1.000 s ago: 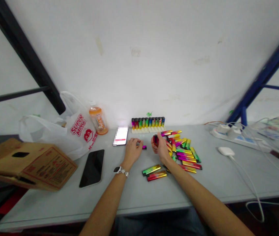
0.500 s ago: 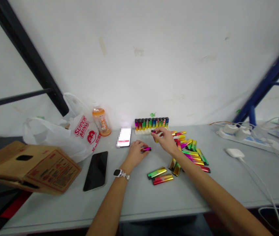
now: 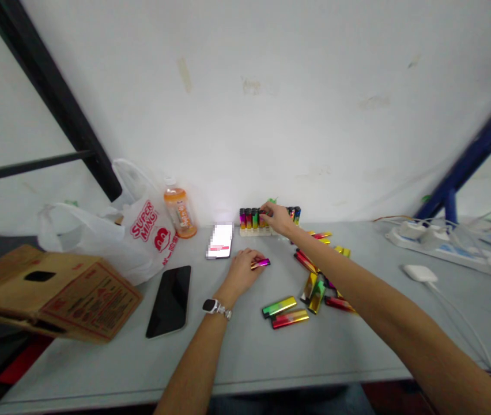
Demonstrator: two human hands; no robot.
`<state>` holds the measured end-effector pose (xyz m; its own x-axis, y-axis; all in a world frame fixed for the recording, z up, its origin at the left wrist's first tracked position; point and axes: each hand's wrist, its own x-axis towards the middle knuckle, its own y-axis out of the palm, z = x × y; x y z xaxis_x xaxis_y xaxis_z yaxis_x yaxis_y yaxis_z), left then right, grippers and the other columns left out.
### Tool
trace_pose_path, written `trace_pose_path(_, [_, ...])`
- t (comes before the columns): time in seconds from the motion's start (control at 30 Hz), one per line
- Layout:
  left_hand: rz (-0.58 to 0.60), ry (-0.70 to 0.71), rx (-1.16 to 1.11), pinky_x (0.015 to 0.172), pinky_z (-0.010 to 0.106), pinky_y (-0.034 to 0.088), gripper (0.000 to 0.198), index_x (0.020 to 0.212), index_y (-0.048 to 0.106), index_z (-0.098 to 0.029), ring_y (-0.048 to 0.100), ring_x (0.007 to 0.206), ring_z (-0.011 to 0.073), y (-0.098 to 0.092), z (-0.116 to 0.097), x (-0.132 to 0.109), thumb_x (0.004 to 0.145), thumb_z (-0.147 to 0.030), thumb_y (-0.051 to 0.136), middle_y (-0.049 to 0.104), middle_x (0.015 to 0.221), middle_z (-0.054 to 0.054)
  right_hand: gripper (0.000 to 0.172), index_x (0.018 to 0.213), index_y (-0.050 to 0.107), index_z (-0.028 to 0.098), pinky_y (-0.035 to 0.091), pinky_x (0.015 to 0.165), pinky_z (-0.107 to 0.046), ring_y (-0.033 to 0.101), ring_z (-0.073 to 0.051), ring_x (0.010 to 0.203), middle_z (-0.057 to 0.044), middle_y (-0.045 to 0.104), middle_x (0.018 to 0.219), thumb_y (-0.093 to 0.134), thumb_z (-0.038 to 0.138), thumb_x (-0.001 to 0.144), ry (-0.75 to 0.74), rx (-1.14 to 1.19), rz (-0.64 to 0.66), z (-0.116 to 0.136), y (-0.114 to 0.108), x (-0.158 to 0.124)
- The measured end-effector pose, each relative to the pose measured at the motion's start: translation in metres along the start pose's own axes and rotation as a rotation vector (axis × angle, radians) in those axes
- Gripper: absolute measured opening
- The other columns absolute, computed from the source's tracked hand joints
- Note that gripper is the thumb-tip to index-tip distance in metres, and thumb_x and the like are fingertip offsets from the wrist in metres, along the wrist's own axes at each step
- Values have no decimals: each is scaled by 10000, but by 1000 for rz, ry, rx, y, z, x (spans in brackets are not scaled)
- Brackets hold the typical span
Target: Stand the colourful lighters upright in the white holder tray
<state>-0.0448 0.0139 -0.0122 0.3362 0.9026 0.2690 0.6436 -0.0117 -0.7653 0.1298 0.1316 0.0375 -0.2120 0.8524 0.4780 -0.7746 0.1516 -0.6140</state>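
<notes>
My left hand (image 3: 241, 271) is closed on a purple lighter (image 3: 261, 263), held level just over the table. At the back, my right hand (image 3: 277, 219) reaches to a white rack (image 3: 249, 233) where several shiny lighters (image 3: 248, 218) stand upright in a row. Its fingers pinch the dark top of a lighter at the front of that row; the hand covers the middle of the rack. Nearer me lie a green-gold lighter (image 3: 280, 306) and a red-gold lighter (image 3: 291, 319). A loose pile of lighters (image 3: 317, 294) is partly hidden under my right forearm.
Left of my hands lie a black tablet-like device (image 3: 169, 301) and a lit phone (image 3: 220, 241). Beyond are an orange drink bottle (image 3: 180, 210), a white plastic bag (image 3: 116, 248) and an open cardboard box (image 3: 94, 300). To the right are a white charger (image 3: 418, 272) and a power strip (image 3: 444, 251).
My right hand has moved forward to the rack with its lighter, from just in front of it. The left hand keeps the purple lighter almost in place. The view has shifted slightly.
</notes>
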Motion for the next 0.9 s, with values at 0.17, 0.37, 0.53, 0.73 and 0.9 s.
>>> trace_pose_path(0.17, [-9,-10,-3,848,372,479,166,961,726,-179,600,900,225,0,1,0,800,-190,683,676,940,83,181,1015,658,137,469,754,-271,628,-149,755,-28,689,826,587,177,853,1,-20,55,0,5,1])
trace_pose_path(0.37, [-32,24,-5,885,375,479,164,946,739,-183,593,931,227,0,8,1,794,-220,688,665,941,86,358,1183,663,209,476,821,-339,611,-240,1002,-151,600,1198,396,352,993,-27,-565,50,10,-1,-17])
trace_pose_path(0.53, [-26,22,32,858,366,476,166,958,743,-185,588,914,232,2,4,0,815,-233,673,667,927,91,500,1490,391,240,495,798,-373,574,-297,1081,-197,514,1269,301,299,1002,-30,-720,121,18,2,-35])
trace_pose_path(0.73, [-32,109,43,870,366,456,215,992,730,-193,584,919,227,16,-12,-1,901,-311,576,670,951,93,700,1573,146,291,498,800,-377,573,-313,1099,-196,447,1286,335,114,923,63,-775,189,24,4,-43])
trace_pose_path(0.9, [-70,86,-36,833,343,451,299,935,723,-185,592,860,212,20,-15,4,958,-333,465,672,876,80,644,1523,300,241,493,757,-356,614,-253,932,-165,467,1258,394,137,895,125,-645,104,32,-1,-60])
